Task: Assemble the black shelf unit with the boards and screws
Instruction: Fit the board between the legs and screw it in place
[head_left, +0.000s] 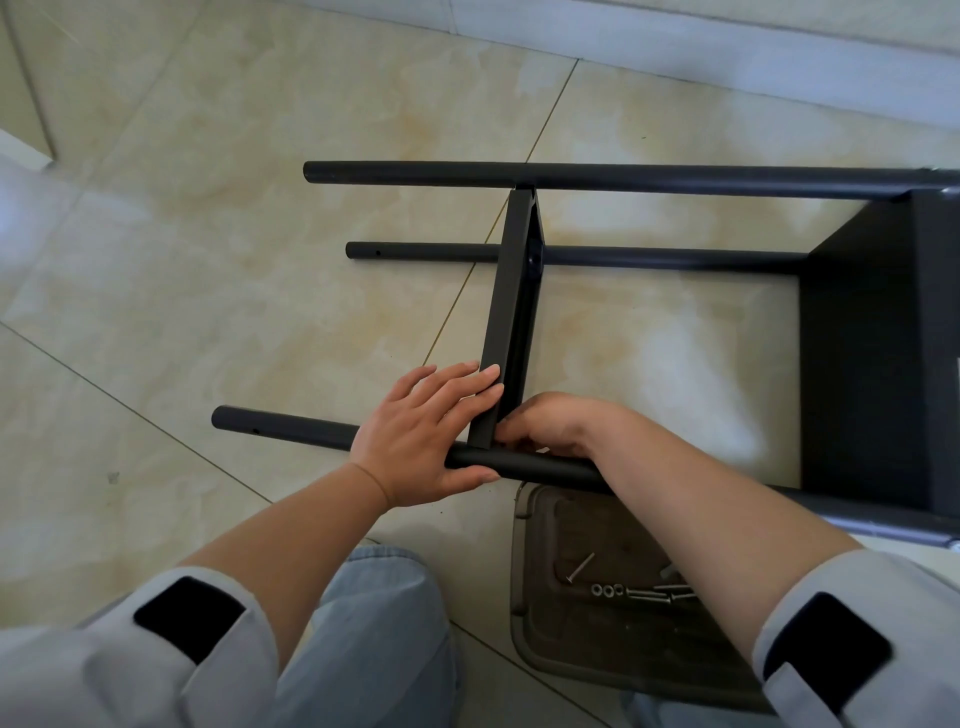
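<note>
The black shelf unit lies on its side on the tiled floor, its round poles (623, 177) running left to right. One black board (511, 291) stands edge-on between the poles, and a second board (878, 353) sits at the right. My left hand (426, 436) holds the near pole (291, 431), thumb under it and straight fingers pressed against the board's lower end. My right hand (550, 423) is curled at the joint of board and near pole; what its fingertips hold is hidden.
A dark tray (540, 639) lies on the floor below my right forearm, holding several screws (654, 592) and washers (608, 590). A white wall base runs along the top. My knee in light jeans is at the bottom centre.
</note>
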